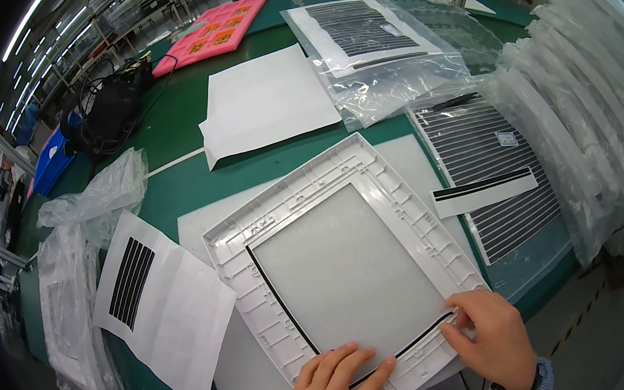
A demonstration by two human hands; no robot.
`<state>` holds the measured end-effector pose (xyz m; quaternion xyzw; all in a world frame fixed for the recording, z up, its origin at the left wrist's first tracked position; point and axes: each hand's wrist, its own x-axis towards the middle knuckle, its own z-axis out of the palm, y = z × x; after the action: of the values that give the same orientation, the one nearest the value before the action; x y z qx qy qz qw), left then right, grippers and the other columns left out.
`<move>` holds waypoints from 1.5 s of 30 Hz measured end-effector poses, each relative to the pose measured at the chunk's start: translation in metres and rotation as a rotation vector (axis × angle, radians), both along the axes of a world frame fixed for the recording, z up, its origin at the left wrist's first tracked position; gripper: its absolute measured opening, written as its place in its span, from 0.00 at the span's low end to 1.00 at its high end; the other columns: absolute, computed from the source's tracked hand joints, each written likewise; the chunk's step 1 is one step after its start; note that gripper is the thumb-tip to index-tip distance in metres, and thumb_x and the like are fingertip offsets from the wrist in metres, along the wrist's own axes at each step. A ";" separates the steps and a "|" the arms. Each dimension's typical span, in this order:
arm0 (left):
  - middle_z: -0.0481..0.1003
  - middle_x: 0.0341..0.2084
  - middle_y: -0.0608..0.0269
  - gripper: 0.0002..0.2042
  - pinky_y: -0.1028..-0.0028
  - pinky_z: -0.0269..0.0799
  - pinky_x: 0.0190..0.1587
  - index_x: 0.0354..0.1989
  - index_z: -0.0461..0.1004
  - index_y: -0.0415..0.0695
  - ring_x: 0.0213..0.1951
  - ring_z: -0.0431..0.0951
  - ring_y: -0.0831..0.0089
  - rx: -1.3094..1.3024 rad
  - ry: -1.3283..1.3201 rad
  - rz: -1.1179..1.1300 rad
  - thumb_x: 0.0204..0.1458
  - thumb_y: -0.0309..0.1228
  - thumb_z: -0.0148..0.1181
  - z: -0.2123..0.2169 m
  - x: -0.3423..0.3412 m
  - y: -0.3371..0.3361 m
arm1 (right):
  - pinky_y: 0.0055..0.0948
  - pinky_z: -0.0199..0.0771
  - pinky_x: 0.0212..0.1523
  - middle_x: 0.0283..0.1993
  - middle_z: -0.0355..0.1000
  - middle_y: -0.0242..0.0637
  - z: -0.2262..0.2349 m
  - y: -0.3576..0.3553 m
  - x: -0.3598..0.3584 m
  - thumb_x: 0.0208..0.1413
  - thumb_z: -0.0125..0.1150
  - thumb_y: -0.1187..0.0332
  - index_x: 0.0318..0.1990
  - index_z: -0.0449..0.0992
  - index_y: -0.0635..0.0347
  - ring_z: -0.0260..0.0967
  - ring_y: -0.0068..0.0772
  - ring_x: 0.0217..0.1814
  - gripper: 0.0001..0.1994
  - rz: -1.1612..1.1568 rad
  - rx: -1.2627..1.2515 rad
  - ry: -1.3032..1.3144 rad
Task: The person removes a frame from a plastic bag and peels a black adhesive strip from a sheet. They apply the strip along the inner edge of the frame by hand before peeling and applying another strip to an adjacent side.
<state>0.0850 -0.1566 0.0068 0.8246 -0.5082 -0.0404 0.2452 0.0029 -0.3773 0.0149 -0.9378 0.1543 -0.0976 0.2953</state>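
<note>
A white plastic frame (246, 227) with a large rectangular opening lies ribbed side up in front of me. One thin black strip (280, 296) runs along the left inner edge of its opening. Another black strip (423, 337) follows the near right inner edge, between my hands. My right hand (493, 338) pinches that strip's far end with thumb and index finger, at the frame's right corner. With fingers stretched out, my left hand (341, 386) lies on the near corner, touching the frame and covering part of the black strip there.
Left of the frame lies a white sheet with black strips (131, 282), beside crumpled clear plastic (77, 267). Behind are a blank white sheet (269, 100), a pink tray (215, 31) and bagged striped sheets (363, 30). A strip-covered sheet (481, 149) and stacked wrapped parts (589, 96) stand right.
</note>
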 end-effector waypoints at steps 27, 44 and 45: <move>0.71 0.51 0.57 0.20 0.60 0.63 0.54 0.49 0.79 0.50 0.56 0.69 0.57 0.066 0.136 0.021 0.45 0.37 0.67 -0.012 -0.004 0.004 | 0.35 0.70 0.27 0.25 0.71 0.40 -0.005 -0.003 0.004 0.49 0.64 0.76 0.30 0.72 0.62 0.71 0.41 0.25 0.06 -0.054 -0.018 0.063; 0.72 0.50 0.56 0.19 0.60 0.63 0.52 0.50 0.78 0.50 0.55 0.69 0.55 -0.122 -0.003 0.019 0.48 0.36 0.65 -0.011 -0.010 0.002 | 0.38 0.70 0.28 0.28 0.73 0.39 -0.012 -0.019 -0.001 0.50 0.68 0.64 0.31 0.71 0.59 0.73 0.45 0.29 0.11 -0.119 -0.091 -0.035; 0.72 0.50 0.56 0.20 0.59 0.63 0.53 0.52 0.77 0.51 0.55 0.69 0.55 -0.105 0.001 0.025 0.48 0.36 0.65 -0.014 -0.011 0.004 | 0.38 0.70 0.28 0.28 0.73 0.39 -0.012 -0.019 -0.001 0.50 0.68 0.64 0.31 0.71 0.59 0.73 0.45 0.29 0.11 -0.136 -0.116 -0.067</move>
<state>0.0741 -0.1525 -0.0071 0.8167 -0.4994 -0.0110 0.2889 0.0015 -0.3959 0.0033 -0.9369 0.2016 -0.1574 0.2385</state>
